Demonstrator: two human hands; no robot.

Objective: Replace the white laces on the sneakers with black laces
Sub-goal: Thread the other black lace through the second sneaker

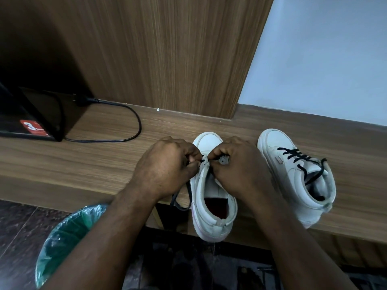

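Wood bench [83, 164] runs under a wood panel [167, 59] and a pale wall [324, 59], and both shoes stand on it with their toes to the wall. The laced shoe [293, 178] on the right already carries a black threaded lace [297, 155], crossed over its eyelets with loose ends at the collar. Just beside it, the bare shoe [215, 206] sits with its heel over the bench edge. No white lace shows on it.

Both hands meet at the lowest eyelets of the bare shoe, near its toe. The left hand [167, 164] is curled and pinches the lace [180, 201], whose slack hangs in a loop down the shoe's left side, past the bench edge. The right hand [240, 164] is curled tight on the far side of the tongue, thumb and fingers pinched on something dark grey. It looks like the lace's other end, though the knuckles hide most of it.

I judge this to be the first threading on the second shoe, so the task is well past halfway. The next move calls for drawing the lace through the bottom pair, evening the two ends, then crossing upward hole by hole. The slack needs watching so it does not snag on the bench edge.

A black box [31, 122] with a cable [129, 114] sits at the left, and a lined bin [62, 237] stands on the floor.
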